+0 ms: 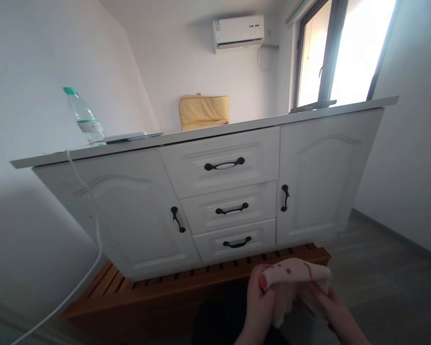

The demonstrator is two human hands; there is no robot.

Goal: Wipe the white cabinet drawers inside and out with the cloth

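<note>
A white sock (298, 270) with red dots, a red end and a thin red line is stretched sideways at the lower right. My left hand (259, 298) is closed around its red-tipped end. At the other end, my right hand (331, 303) grips the pale fabric, with some fingers hidden under it. More pale cloth hangs down between the two hands; whether it belongs to the same sock or a second one I cannot tell. Dark-clothed legs (219, 316) show just left of my hands.
A white cabinet (230, 187) with dark handles stands behind a brown slatted bench (158, 299). On its top are a plastic bottle (88, 120), a flat device (129, 137) and a dark flat item (312, 106). A white cable (97, 225) hangs at the left.
</note>
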